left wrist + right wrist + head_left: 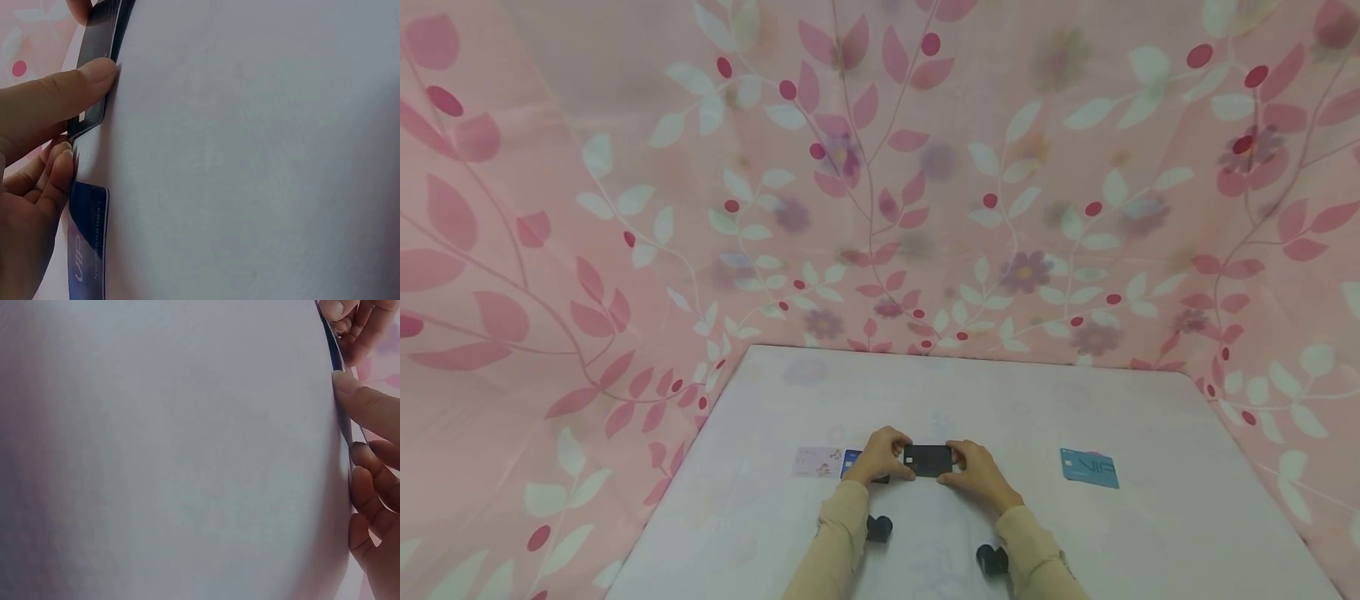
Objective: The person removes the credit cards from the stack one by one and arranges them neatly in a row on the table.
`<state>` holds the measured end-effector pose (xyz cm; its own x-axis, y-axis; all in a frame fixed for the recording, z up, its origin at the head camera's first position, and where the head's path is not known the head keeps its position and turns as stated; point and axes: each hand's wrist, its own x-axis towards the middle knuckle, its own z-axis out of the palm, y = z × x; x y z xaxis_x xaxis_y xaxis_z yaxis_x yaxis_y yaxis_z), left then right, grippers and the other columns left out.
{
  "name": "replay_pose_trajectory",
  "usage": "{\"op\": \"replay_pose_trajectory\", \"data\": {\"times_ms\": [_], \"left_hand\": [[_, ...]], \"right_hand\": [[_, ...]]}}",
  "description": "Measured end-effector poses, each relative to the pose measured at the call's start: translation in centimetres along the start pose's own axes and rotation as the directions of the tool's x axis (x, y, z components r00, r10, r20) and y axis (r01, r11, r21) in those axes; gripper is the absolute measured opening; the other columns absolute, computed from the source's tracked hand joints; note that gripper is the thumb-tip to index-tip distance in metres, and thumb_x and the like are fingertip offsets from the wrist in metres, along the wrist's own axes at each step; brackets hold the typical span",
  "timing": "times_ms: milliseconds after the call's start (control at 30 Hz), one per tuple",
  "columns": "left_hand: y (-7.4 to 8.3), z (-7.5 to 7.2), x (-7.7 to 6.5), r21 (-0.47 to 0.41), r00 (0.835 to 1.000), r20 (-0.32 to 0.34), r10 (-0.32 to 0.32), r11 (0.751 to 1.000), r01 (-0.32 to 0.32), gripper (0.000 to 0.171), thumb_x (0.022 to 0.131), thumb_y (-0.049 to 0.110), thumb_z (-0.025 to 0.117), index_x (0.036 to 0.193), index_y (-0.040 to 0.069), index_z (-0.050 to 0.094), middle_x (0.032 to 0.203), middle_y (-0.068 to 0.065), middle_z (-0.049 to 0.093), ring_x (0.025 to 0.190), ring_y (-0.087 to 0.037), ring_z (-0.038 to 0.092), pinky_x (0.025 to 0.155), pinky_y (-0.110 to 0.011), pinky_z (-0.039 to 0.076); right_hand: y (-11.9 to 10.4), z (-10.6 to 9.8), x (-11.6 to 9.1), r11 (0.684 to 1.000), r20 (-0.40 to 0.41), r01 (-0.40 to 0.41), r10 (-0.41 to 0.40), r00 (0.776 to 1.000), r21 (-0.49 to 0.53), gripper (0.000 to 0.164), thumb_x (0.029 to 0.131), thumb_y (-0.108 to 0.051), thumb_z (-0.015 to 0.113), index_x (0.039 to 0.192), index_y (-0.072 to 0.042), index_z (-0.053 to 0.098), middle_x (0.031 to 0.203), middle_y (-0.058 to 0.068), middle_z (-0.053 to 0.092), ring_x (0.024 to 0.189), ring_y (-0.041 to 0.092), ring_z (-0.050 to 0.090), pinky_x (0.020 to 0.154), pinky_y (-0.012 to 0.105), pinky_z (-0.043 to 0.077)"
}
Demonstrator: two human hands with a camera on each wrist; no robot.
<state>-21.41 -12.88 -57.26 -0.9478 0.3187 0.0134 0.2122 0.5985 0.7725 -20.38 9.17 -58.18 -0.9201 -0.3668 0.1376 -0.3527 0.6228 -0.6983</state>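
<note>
Both hands hold a black card [928, 460] over the middle of the white table, one at each short end. My left hand [878, 455] pinches its left end; in the left wrist view the thumb [75, 87] lies across the black card [97, 37]. My right hand [981, 475] grips the right end, and the right wrist view shows the card [335, 353] nearly edge-on. Partly hidden behind my left hand lies a blue card [850, 461], whose "VIP" lettering shows on the blue card [87, 244] in the left wrist view.
Left of the blue card lies a pale pink patterned card [817, 462]. A teal VIP card [1090, 468] rests on the right part of the white table [1150, 542]. Black wrist-camera mounts [879, 528] show by the sleeves. Pink floral cloth [880, 208] surrounds the table.
</note>
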Motion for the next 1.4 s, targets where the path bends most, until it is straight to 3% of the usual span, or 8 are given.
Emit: {"op": "replay_pose_trajectory", "data": {"times_ms": [433,767,1133,1400], "left_hand": [[0.39,-0.21,0.01,0.118,0.999,0.04,0.028,0.992,-0.032,0.052,0.058,0.003,0.086,0.106,-0.004,0.066,0.088,-0.005,0.054,0.079,-0.014,0.049,0.072,-0.025,0.045],[0.41,-0.38,-0.09,0.12,0.998,0.065,0.013,0.993,-0.021,0.052,0.059,0.0,0.085,0.107,-0.005,0.065,0.09,-0.005,0.055,0.081,-0.014,0.05,0.074,-0.026,0.046],[0.21,-0.34,0.41,0.095,0.998,0.068,0.006,0.995,-0.013,0.052,0.059,-0.001,0.085,0.107,-0.006,0.065,0.09,-0.005,0.053,0.081,-0.014,0.049,0.074,-0.026,0.046],[0.59,-0.43,0.24,0.123,0.997,0.072,0.017,0.992,-0.026,0.051,0.058,0.0,0.085,0.105,-0.006,0.065,0.088,-0.006,0.053,0.079,-0.013,0.047,0.072,-0.026,0.044]], "right_hand": [[-0.21,0.06,0.21,1.0,0.013,-0.013,0.013,1.0,-0.015,0.059,0.064,-0.016,0.085,0.113,0.007,0.061,0.077,0.0,0.052,0.07,0.012,0.043,0.063,0.026,0.039],[-0.48,0.09,0.09,0.999,0.032,-0.047,0.048,0.998,-0.026,0.06,0.066,-0.018,0.085,0.114,0.006,0.06,0.079,-0.001,0.051,0.07,0.012,0.042,0.062,0.026,0.037],[-0.37,-0.03,0.04,0.997,0.004,0.015,-0.014,1.0,-0.071,0.057,0.066,-0.019,0.084,0.112,0.006,0.061,0.078,-0.002,0.05,0.069,0.01,0.041,0.062,0.026,0.038],[-0.69,0.21,-0.08,0.996,0.006,0.003,-0.002,1.0,-0.094,0.058,0.067,-0.019,0.084,0.113,0.007,0.059,0.078,-0.002,0.049,0.07,0.011,0.041,0.064,0.028,0.037]]}}
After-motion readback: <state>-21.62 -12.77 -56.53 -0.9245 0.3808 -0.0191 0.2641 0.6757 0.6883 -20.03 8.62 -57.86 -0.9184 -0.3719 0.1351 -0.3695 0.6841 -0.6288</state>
